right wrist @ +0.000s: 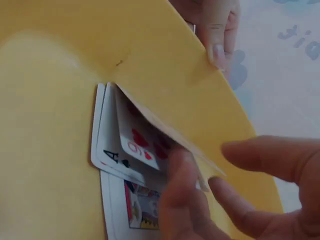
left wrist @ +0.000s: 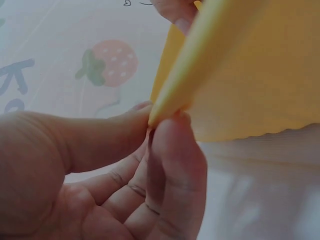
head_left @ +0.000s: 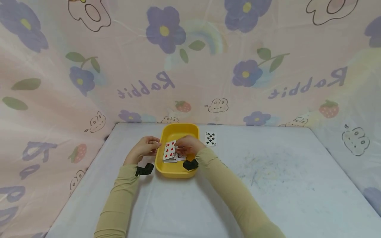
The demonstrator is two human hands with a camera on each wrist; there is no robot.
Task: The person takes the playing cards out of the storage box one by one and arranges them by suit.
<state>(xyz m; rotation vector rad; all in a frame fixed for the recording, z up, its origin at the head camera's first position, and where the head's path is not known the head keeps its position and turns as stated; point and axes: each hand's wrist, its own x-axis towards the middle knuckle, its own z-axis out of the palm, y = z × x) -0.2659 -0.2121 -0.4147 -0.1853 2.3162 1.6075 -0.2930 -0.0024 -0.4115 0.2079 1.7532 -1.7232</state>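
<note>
Playing cards (head_left: pixel 170 150) lie in a loose pile inside a yellow tray (head_left: pixel 175 174), just left of the middle of a white table (head_left: pixel 184 208). Starting from the left, a pale pink cloth (head_left: pixel 202 59) printed with purple flowers, strawberries and rabbits hangs along the side and runs across the back. A tan left sleeve (head_left: pixel 114 205) reaches up from the near edge, with a black wrist strap (head_left: pixel 145 169) at its cuff. The left hand (head_left: pixel 144 148) pinches the tray's left rim between thumb and finger, its other fingers curled beneath. Inside the tray, a card with red hearts sits on top, tilted with one side raised; under it show a black ace and part of a picture card. The right hand (head_left: pixel 189 144) reaches in from the right, fingers bent and set about the raised edge of the top card; whether they grip it, I cannot tell. Just right of the tray, near the table's far edge, a single club card (head_left: pixel 210 139) lies face up. A tan right sleeve (head_left: pixel 235 190) slants toward the near edge. Farther right, grey smudges (head_left: pixel 269 168) mark the table.
</note>
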